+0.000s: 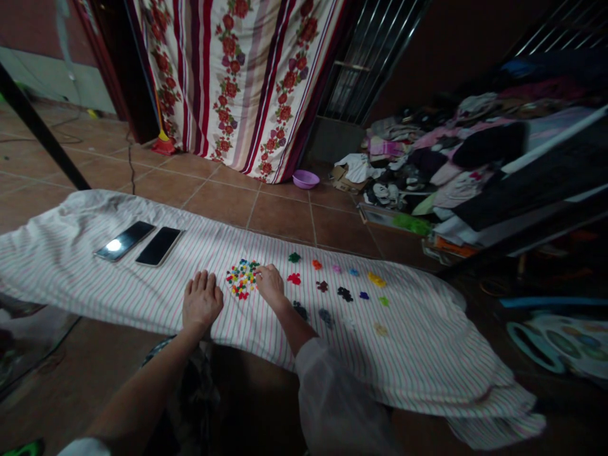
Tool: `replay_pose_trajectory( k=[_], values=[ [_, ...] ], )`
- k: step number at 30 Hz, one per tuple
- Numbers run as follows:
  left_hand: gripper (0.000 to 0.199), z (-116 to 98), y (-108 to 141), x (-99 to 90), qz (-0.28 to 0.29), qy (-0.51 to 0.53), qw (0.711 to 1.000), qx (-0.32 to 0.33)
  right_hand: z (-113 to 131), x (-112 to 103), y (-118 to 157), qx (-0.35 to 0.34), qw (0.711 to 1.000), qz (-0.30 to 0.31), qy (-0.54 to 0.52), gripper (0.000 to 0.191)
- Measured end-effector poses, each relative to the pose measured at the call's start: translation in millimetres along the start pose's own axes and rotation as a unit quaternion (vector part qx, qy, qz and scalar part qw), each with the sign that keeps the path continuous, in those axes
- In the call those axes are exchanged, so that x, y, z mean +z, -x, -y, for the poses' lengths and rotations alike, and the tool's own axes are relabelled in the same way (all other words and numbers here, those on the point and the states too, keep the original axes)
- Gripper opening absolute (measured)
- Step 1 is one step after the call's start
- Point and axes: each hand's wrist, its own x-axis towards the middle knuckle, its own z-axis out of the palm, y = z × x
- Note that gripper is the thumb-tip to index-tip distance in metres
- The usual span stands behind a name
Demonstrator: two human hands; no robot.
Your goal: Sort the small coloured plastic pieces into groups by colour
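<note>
My left hand (202,299) lies flat on the striped cloth (209,215), fingers a little apart, holding nothing. Just to its right spreads a mixed pile of small coloured beads (241,279). At the right edge of that pile, my right hand (270,283) has its fingers pinched together; whatever is between them is too small to make out. Farther right sit small single-colour heaps, among them green (294,257), red (294,278), brown (322,286), black (344,294) and yellow (377,279) ones. A dark heap (300,310) is partly hidden by my right forearm.
Two phones (126,240) (159,246) lie on the cloth at the left. Beyond the table are a floral curtain (237,82), a purple basin (305,180) and a red broom (164,143). Heaped clothes (446,145) fill the right side of the floor.
</note>
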Motion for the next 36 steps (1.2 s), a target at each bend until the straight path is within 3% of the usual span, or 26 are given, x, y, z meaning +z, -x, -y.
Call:
replay_pose_trajectory(
  k=[10,24,30,36],
  values=[
    [0.049,1,2,-0.6,-0.007,-0.009,1.0,0.012,1,-2,2,-0.023,0.999,-0.023,-0.024,0.019],
    [0.05,3,3,0.6,-0.015,0.013,1.0,0.015,7,-14,17,0.012,0.994,-0.055,-0.088,0.016],
    [0.051,1,2,-4.4,-0.001,0.014,1.0,0.017,-8,-21,26,0.028,0.993,-0.073,-0.088,0.017],
    [0.05,3,3,-1.6,-0.01,0.021,1.0,0.013,-46,-36,33,0.045,0.988,-0.11,-0.102,0.018]
  ],
)
